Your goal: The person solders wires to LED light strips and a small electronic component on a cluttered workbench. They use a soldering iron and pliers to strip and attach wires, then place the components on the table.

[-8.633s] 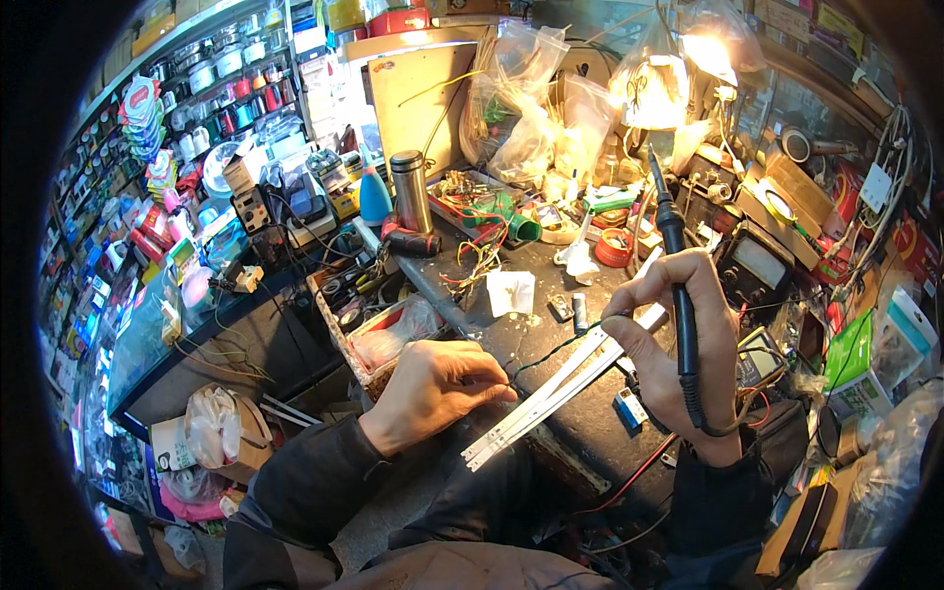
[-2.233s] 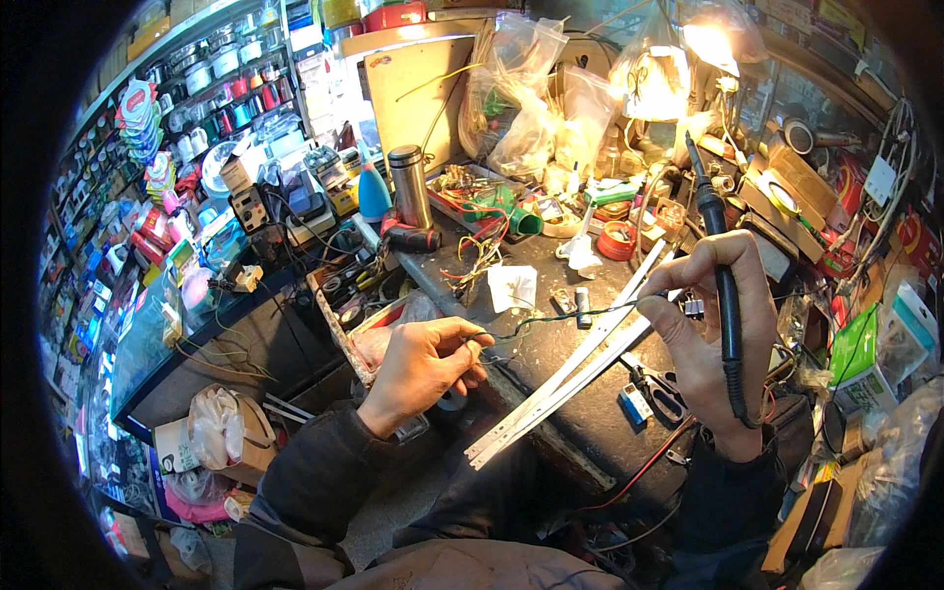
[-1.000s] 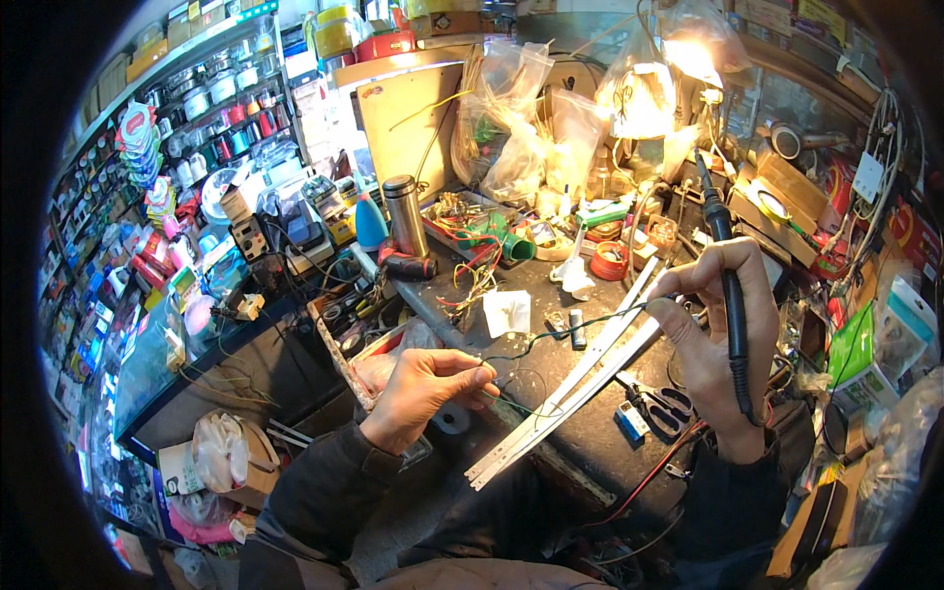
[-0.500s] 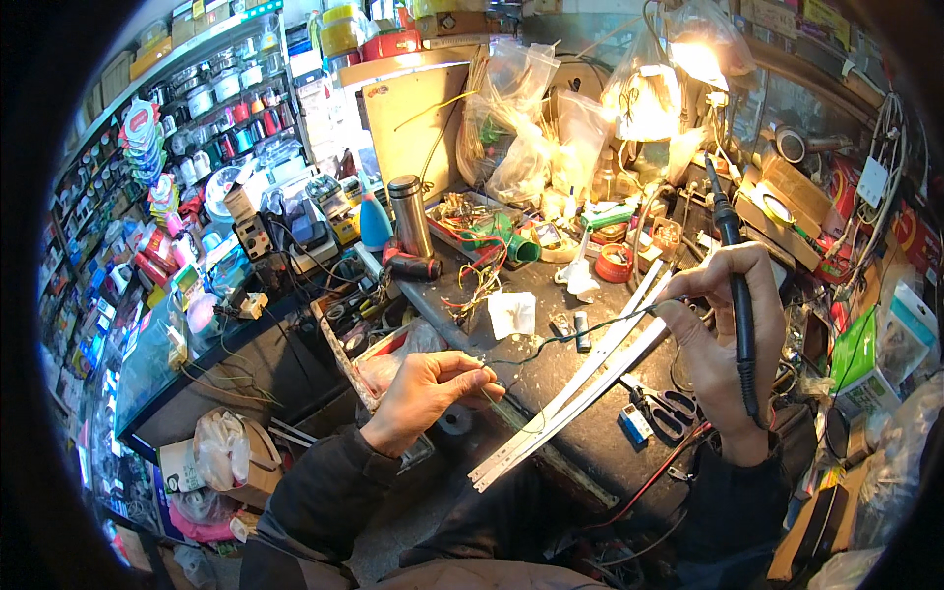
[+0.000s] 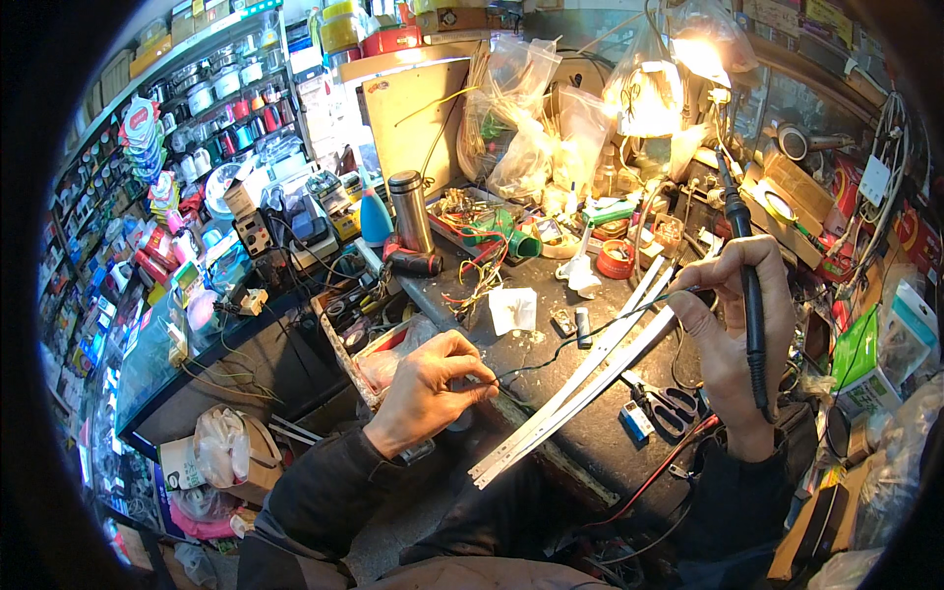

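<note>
A dark twisted wire (image 5: 582, 336) stretches between my two hands above the workbench. My left hand (image 5: 421, 395) pinches its near end between thumb and fingers. My right hand (image 5: 730, 329) grips its far end between thumb and forefinger. That same hand carries a black soldering iron (image 5: 752, 305), which lies across the fingers with its tip pointing up and away. Beneath the wire, two long white metal strips (image 5: 580, 398) lie slantwise across the bench edge, their near ends sticking out over it. Scissors with black handles (image 5: 672, 411) rest beside the strips, under my right wrist.
A lit lamp (image 5: 649, 98) shines at the back. Farther back are a steel flask (image 5: 410, 211), white paper (image 5: 513, 311) and a red roll (image 5: 616, 259). A small blue-and-white box (image 5: 635, 421) sits near the scissors. An open drawer (image 5: 346, 356) holds tools at left.
My left hand has turned slightly, its fingers closing further around the wire end. My right hand has shifted a little to the right with the soldering iron, its tip tilting slightly.
</note>
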`<state>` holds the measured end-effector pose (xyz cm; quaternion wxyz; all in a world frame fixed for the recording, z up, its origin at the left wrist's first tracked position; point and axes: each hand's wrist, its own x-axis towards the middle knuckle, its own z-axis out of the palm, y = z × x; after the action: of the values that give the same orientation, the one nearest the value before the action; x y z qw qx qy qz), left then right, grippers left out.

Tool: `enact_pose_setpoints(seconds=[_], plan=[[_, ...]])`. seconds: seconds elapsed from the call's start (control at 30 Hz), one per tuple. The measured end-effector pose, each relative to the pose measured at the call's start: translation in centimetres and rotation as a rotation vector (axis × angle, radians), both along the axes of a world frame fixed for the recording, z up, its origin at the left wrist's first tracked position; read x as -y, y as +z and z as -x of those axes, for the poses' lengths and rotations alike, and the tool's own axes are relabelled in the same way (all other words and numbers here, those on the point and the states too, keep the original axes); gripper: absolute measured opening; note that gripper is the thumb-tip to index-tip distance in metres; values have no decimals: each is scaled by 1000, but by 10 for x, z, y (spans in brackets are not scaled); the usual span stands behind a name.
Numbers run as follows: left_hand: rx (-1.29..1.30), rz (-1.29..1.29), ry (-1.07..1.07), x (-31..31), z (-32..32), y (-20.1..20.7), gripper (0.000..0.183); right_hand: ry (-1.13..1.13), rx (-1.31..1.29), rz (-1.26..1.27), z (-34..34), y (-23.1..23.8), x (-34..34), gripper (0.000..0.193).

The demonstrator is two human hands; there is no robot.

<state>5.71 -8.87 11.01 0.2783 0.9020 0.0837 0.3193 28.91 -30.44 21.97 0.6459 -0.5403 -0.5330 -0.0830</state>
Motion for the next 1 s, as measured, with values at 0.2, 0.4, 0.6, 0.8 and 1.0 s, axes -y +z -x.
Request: enact_pose_setpoints(seconds=[0.2,0.4,0.6,0.8,1.0], plan=[[-149,309,108,11,0,8,13,5,-5,-3,0,0,0,38],[-177,985,-81,11,-3,12,25,2,-19,-11,0,0,1,38],[-168,1058,-95,6,0,7,28,-3,-12,-15,-2,2,2,37],[-51,1226,-86,7,-2,-4,28,-4,-3,-9,-1,2,2,38],[-35,1255,-160,11,0,-5,26,-5,-21,-30,-5,2,4,39]])
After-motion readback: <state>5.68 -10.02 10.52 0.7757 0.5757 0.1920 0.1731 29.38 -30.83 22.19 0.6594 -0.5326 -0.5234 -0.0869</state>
